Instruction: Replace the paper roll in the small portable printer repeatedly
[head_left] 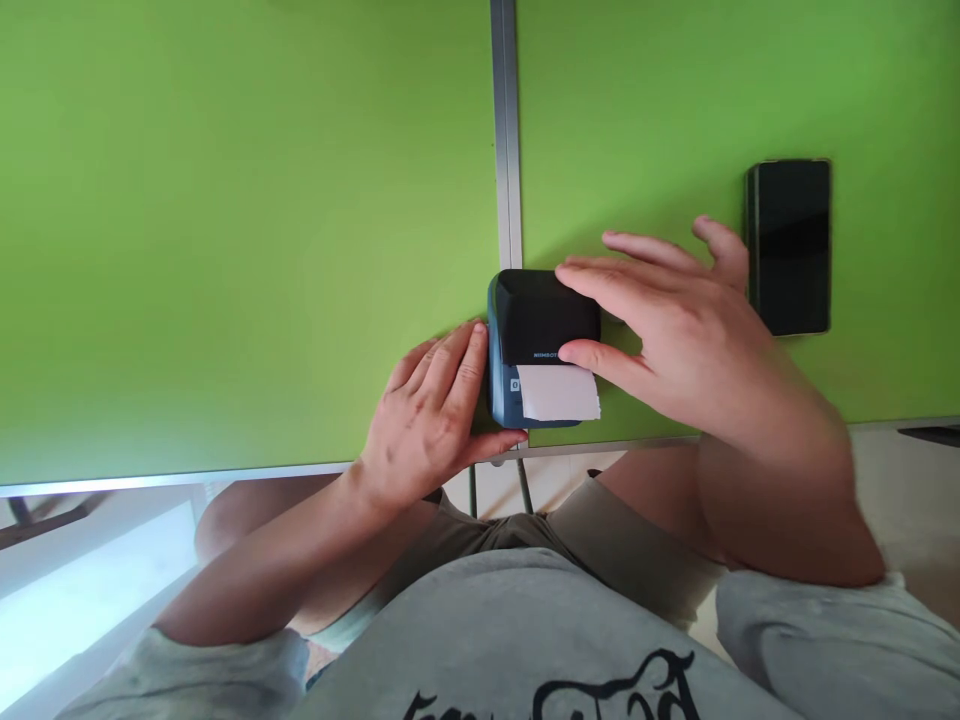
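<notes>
Bracing the printer [517, 345] over the metal strip's [507, 150] near end, the left hand [426, 425] spreads thumb from fingers around its corner, likely against sliding. Right of the strip, the right hand [679, 312] spans the lid [544, 310] widely, leaving the paper [559, 393] uncovered.

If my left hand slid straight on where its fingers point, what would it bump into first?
The blue-and-black printer. Your left hand has its fingertips right beside it, perhaps already touching; any tiny gap is hard to see.
</notes>
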